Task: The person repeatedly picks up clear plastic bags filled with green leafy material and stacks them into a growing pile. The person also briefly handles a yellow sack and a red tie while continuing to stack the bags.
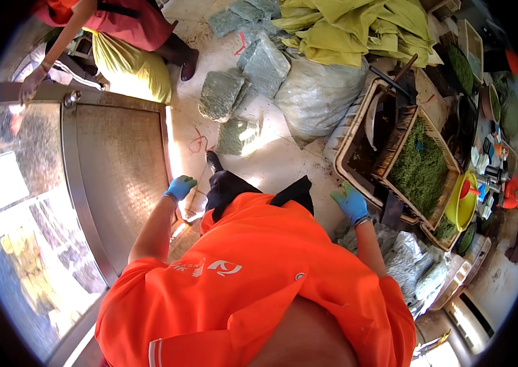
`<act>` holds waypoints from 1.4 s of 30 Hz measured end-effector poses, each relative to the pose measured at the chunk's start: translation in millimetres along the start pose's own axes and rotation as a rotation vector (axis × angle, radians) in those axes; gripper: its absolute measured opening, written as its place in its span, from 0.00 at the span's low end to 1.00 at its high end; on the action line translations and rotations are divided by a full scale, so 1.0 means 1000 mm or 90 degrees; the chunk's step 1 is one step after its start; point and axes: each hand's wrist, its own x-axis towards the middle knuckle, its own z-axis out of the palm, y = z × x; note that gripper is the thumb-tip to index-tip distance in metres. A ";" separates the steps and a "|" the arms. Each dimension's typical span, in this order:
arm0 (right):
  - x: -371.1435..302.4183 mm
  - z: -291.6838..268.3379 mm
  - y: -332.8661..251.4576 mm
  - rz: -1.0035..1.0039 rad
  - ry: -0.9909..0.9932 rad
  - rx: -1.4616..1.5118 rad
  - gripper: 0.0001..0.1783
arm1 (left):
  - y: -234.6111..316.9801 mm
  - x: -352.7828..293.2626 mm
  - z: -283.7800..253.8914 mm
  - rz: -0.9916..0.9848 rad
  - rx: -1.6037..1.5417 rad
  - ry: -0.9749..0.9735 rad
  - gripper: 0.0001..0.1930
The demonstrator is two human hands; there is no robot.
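My left hand (181, 187), in a blue glove, hangs beside the metal door (118, 153) with its fingers loosely apart and nothing visible in them. My right hand (351, 203), in a matching glove with greenish fingertips, is open near the rim of a dirty beige plastic crate (340, 164). Next to that crate, and partly over it, a second crate (450, 158) holds chopped green material (419, 168). Both hands are apart from everything around them. A curved, light-coloured blade-like piece (371, 125) lies in the first crate.
Ahead on the floor lie clear plastic bags of green material (222, 95), a large whitish sack (317, 92) and yellow-green sacks (357, 30). At upper left, another person's hand (31, 85) is by the door's top edge, near a yellow sack (133, 67). A yellow basin (464, 199) stands right.
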 end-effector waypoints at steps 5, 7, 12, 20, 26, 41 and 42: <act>-0.015 0.100 -0.081 0.155 -0.008 0.173 0.36 | -0.032 0.088 -0.065 -0.013 0.127 -0.088 0.20; -0.008 0.135 -0.131 0.144 -0.065 0.201 0.34 | -0.131 0.118 -0.100 0.390 0.374 -0.070 0.17; 0.051 0.152 -0.216 0.150 -0.062 0.275 0.33 | -0.055 0.145 -0.153 0.004 0.068 -0.158 0.31; 0.211 0.216 -0.337 0.071 -0.129 0.389 0.59 | -0.043 0.242 -0.203 0.006 -0.214 -0.122 0.52; 0.327 0.339 -0.357 0.107 -0.031 0.571 0.67 | -0.016 0.439 -0.170 0.041 0.005 -0.115 0.51; 0.616 0.528 -0.334 0.116 0.121 0.951 0.77 | -0.095 0.729 -0.034 -0.023 -0.530 -0.058 0.37; 0.613 0.530 -0.332 0.117 0.148 1.012 0.77 | -0.076 0.716 -0.029 -0.064 -0.524 -0.080 0.39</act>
